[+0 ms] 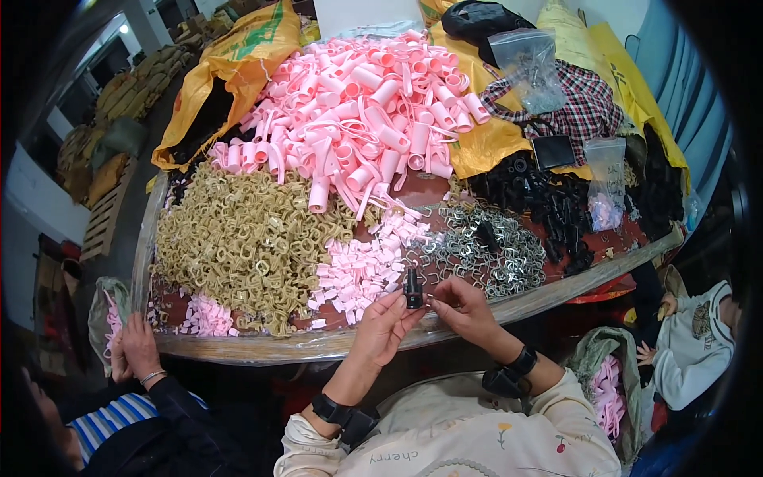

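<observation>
My left hand (381,326) is closed around a black ridged plastic fitting (412,291), held upright between thumb and fingers over the table's near edge. Just to its right, my right hand (469,314) is pinched, its fingertips close beside the fitting. Something tiny and pale shows at those fingertips, too small to name. Beyond the hands lie a heap of small silver metal clips (513,258) and a spread of small pale pink pieces (359,274).
Tan plastic clips (238,246) cover the table's left; pink tubes with straps (373,119) pile up behind. Black fittings (556,215) lie right, near a clear bag (606,179). A raised wooden rim (318,347) edges the table. A co-worker's hands (139,350) are at left; a child sits right.
</observation>
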Demonstrator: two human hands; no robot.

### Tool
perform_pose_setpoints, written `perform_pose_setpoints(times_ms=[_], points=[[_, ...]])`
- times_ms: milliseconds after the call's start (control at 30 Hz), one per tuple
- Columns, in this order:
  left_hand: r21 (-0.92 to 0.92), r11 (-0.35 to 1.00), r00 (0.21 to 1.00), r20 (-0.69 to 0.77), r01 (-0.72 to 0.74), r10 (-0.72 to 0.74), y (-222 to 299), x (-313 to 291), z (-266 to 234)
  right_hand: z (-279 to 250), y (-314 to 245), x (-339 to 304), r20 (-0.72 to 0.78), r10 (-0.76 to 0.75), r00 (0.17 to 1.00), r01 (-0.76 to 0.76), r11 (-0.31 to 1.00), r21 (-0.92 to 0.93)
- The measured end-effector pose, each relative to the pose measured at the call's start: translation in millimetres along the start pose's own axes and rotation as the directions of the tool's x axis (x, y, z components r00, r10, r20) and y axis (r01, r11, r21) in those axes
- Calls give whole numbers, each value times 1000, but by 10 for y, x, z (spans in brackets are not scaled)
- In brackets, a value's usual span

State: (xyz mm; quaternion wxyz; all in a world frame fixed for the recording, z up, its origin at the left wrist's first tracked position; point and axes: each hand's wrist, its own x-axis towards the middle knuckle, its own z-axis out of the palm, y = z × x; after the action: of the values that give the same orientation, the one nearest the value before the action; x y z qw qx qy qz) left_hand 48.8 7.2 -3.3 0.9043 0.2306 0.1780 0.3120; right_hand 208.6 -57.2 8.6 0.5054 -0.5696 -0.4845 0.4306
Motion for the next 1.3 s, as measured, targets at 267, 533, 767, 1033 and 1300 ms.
perform_pose_setpoints(times_ms=[267, 533, 767, 1033, 1300], points=[[18, 993, 989, -88, -114, 115, -137, -58, 40, 102, -145, -14, -63, -351, 934, 295, 860, -417], [0, 1000, 995, -96, -11, 11, -79, -120, 8, 12, -114, 70, -56, -240, 969, 219, 943, -251], [-14, 996, 990, -113, 89, -90, -25, -183, 0, 14, -381, 97, 358, -466, 809, 581, 542, -607], [21, 986, 969, -191, 163, -156, 6, -184, -82, 19, -367, 107, 484, -448, 751, 654, 410, -636], [77, 973, 961, -192, 217, -199, 64, -187, -57, -4, -358, 115, 486, -430, 761, 648, 468, -601]])
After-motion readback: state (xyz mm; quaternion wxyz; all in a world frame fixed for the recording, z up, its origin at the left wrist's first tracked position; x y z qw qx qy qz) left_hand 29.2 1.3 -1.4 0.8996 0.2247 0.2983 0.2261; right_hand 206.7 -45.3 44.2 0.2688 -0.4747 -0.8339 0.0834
